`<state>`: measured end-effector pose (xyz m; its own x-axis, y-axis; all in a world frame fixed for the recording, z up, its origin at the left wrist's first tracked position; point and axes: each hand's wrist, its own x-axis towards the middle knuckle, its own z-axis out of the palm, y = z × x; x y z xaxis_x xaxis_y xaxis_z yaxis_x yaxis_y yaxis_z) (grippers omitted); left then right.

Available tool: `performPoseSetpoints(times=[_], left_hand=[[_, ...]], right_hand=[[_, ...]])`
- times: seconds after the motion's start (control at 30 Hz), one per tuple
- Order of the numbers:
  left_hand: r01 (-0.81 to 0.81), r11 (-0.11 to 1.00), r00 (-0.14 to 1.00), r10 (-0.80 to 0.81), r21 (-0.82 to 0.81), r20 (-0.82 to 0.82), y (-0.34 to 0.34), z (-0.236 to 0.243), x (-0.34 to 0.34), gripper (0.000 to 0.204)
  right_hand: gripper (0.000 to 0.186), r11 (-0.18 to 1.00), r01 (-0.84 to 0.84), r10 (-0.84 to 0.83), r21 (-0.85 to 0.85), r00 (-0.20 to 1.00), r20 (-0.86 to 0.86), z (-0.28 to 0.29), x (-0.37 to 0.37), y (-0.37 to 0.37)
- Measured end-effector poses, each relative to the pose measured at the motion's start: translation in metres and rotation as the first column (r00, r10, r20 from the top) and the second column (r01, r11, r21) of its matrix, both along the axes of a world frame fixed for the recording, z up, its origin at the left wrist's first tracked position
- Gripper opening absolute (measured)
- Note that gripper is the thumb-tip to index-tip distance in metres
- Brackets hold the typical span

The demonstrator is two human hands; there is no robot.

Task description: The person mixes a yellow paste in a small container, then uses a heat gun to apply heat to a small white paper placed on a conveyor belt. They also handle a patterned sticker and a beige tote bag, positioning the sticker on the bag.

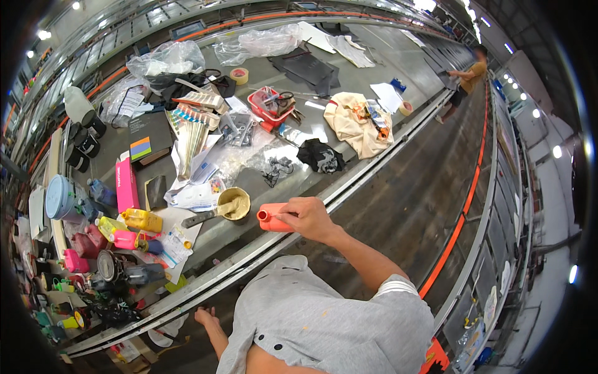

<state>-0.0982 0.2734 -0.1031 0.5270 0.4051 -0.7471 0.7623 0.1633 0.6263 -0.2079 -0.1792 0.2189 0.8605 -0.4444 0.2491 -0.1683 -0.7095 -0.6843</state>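
My right hand (309,219) is closed round a small orange-red plastic bottle (274,217), held on its side at the bench's near edge. Its uncapped mouth points left, toward a tub (243,201) of cream-coloured paste. A spatula (200,218) lies with its blade in that paste and its dark handle out to the left. Low beside my body, below the bench edge, my left hand (205,316) hangs with its fingers loosely apart. Nothing shows in it.
Small coloured bottles, among them a yellow one (142,220), crowd the bench's left end near a pale blue bucket (61,197). Colour swatches, a red basket of tools (270,106), cloths and plastic bags lie farther back. Another person (470,75) stands at the far right.
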Motion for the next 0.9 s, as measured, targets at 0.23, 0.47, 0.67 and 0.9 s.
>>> performPoseSetpoints(times=[0.23, 0.47, 0.67, 0.9], left_hand=[[-0.463, 0.884, 0.886, 0.46, 0.066, 0.056, -0.013, 0.034, 0.017, 0.073], [-0.348, 0.798, 0.931, 0.357, 0.492, 0.08, -0.047, 0.044, 0.047, 0.087], [-0.323, 0.697, 0.94, 0.315, 0.64, 0.132, -0.059, 0.036, 0.044, 0.09], [-0.317, 0.732, 0.945, 0.298, 0.603, 0.135, -0.071, 0.054, 0.044, 0.091]], right_hand=[[0.01, 0.999, -0.022, 0.021, 0.043, 0.999, 0.026, 0.005, 0.029, -0.054], [0.01, 0.99, -0.139, 0.141, 0.023, 0.984, -0.111, 0.024, 0.058, -0.069], [0.009, 0.968, -0.249, 0.247, 0.023, 0.938, -0.243, 0.023, 0.089, -0.073], [0.011, 0.928, -0.362, 0.31, -0.083, 0.879, -0.363, 0.029, 0.113, -0.068]])
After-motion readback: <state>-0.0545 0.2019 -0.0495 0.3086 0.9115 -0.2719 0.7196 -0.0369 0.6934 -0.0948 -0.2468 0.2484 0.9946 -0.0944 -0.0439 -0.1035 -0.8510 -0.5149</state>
